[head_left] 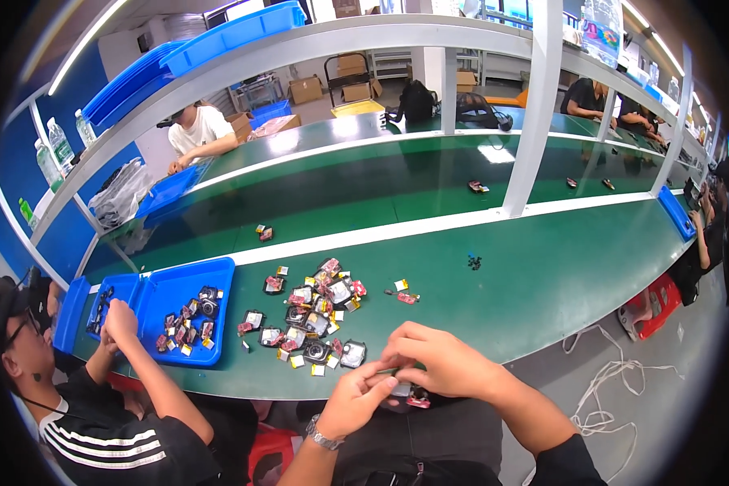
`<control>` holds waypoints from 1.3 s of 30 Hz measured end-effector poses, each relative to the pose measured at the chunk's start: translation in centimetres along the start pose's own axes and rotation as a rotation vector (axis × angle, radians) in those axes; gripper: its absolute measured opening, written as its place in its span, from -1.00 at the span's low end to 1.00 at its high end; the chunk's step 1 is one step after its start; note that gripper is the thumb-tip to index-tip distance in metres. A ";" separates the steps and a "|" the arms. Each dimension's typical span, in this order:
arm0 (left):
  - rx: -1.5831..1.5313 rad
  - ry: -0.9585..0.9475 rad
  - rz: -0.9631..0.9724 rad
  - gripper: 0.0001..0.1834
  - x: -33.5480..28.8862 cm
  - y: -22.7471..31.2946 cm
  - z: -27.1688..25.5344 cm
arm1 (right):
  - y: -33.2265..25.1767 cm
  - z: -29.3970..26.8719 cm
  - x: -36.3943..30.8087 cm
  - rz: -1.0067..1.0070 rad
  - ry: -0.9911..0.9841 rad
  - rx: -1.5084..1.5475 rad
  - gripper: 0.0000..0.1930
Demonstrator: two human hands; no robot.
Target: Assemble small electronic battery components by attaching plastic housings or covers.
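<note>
Close to my body, just past the bench's front edge, my left hand (354, 407) and my right hand (445, 362) meet over a small electronic device (417, 398) with a red circuit board and dark casing. The fingers of both hands are closed around it and hide most of it. My left wrist wears a metal watch (322, 434). On the green bench, left of my hands, lies a heap of similar small devices (317, 322), with black cases, red boards and pale battery-like pieces. One loose red board (407, 298) sits right of the heap.
A blue tray (228, 279) with several devices stands at the left, where a co-worker (113, 421) handles parts. A few tiny black parts (475, 262) lie on the bench. A white upright post (535, 113) rises beyond it. White cables (603, 397) trail on the floor at right.
</note>
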State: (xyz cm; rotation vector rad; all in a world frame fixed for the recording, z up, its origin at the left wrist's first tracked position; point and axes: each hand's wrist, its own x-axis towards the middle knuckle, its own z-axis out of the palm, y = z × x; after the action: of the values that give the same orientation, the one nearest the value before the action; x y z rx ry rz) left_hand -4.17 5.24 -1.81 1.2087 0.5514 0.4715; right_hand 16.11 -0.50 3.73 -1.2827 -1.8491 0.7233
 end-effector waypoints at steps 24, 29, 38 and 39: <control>-0.184 0.179 0.149 -0.64 -2.9 -2.7 1.1 | -0.5 5.1 -5.6 0.016 0.177 -0.151 -0.68; -0.188 0.191 0.147 -0.65 -3.0 -2.9 1.1 | -0.8 5.0 -5.6 -0.068 0.173 -0.356 -0.73; -0.209 0.198 0.181 -0.75 -3.0 -3.2 1.3 | 0.3 4.7 -5.7 0.212 0.337 0.192 -0.89; -0.210 0.190 0.175 -0.76 -3.0 -3.1 1.4 | 0.8 4.9 -5.8 0.217 0.351 0.250 -0.87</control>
State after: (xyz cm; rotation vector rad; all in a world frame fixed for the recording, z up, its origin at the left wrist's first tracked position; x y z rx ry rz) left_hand -5.46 1.53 -4.04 1.0204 0.5455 0.7800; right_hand 13.66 -5.87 -1.12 -1.3574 -1.3108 0.7598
